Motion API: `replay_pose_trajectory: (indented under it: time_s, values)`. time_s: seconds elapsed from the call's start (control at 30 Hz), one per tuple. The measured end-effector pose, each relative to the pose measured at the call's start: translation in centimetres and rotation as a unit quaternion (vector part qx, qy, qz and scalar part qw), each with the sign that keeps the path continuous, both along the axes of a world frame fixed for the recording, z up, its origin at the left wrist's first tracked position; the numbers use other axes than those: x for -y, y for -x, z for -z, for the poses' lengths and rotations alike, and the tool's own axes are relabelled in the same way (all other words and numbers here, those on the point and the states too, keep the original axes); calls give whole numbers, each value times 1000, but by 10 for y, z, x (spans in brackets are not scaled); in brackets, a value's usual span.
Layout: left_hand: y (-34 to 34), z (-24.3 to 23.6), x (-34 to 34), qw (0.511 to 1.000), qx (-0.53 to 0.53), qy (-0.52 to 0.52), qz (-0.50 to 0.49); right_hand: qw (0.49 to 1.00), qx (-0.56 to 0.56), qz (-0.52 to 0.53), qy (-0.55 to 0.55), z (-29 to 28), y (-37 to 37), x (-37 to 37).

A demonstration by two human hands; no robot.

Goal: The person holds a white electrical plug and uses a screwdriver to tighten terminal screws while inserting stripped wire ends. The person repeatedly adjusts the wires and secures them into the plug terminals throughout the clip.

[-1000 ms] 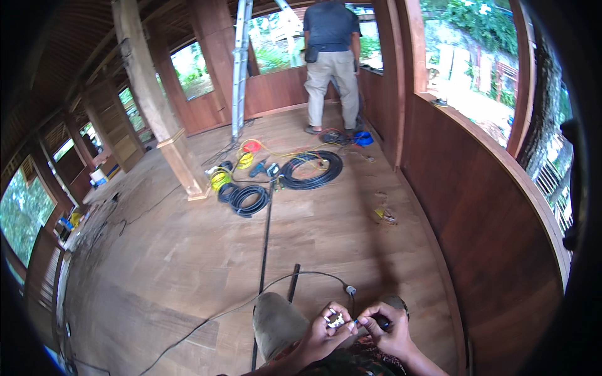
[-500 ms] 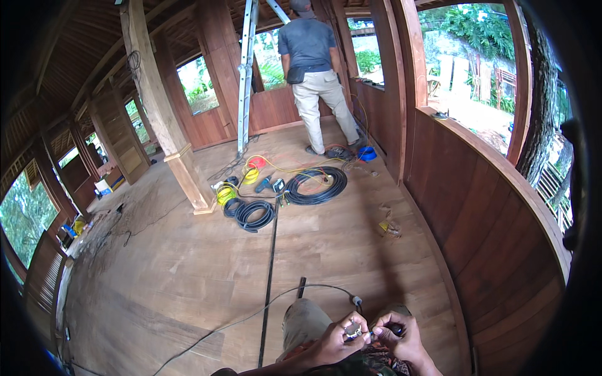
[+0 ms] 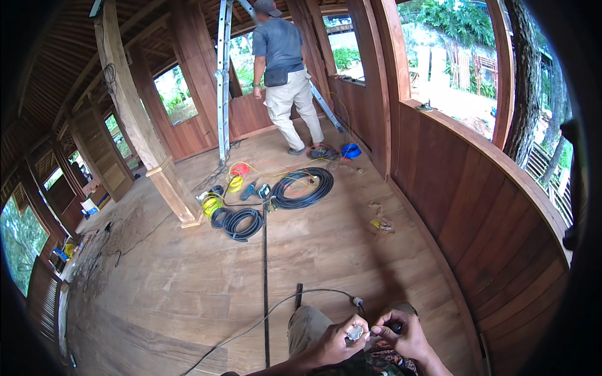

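Observation:
Close together in front of my lap, both hands are closed. My left hand [image 3: 338, 341] grips a small pale-grey round piece [image 3: 355, 333], which looks like an electrical fitting. Pinched fingertips of my right hand [image 3: 406, 337] meet it at its right side. A dark rounded end [image 3: 394, 327], perhaps a tool handle, shows within my right hand; the rest is hidden by the fingers. Just beyond the hands, a grey cable [image 3: 269, 308] runs across the floor to a light-grey connector [image 3: 358, 301] near my knees.
Ahead lie coils of black hose [image 3: 303, 188], yellow coils [image 3: 212, 205] and a cordless drill [image 3: 249, 190]. A co-worker [image 3: 282, 75] stands near a ladder [image 3: 224, 81]. A wooden post [image 3: 138, 113] rises at left; a low wooden wall [image 3: 464, 194] runs along the right.
The co-worker has turned and stepped left toward the ladder. The round piece in my left hand is tilted differently, showing a paler face. My view has swung slightly right.

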State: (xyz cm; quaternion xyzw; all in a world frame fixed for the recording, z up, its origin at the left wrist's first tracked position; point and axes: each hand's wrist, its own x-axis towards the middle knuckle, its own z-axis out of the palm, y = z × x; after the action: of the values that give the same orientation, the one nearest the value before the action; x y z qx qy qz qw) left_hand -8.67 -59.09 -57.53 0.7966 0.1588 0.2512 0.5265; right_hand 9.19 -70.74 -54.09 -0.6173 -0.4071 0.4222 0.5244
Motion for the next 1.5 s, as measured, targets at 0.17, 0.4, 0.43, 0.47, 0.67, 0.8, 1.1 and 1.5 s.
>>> replay_pose_trajectory:
  time_s: [0.17,0.4,0.43,0.47,0.67,0.8,1.1,1.5]
  values:
    - [14,18,-10,993,18,-116,-25,999,17,-45,-2,4,8,-20]
    - [34,21,-33,982,54,-176,-26,999,-28,-22,21,5,32,-40]
    - [37,19,-37,981,65,-181,-5,999,-40,-12,30,4,35,-41]
    - [39,18,-40,981,72,-179,2,998,-53,-12,29,2,37,-43]
    - [43,35,-50,959,127,-249,-43,996,-67,-42,32,3,38,-61]
    - [41,47,-55,944,110,-299,-82,990,-108,-86,17,14,32,-74]
    - [2,11,-34,947,109,293,-75,998,-50,21,-44,7,8,-66]
    - [-26,14,-36,795,159,584,38,934,-145,325,-32,57,-21,-18]
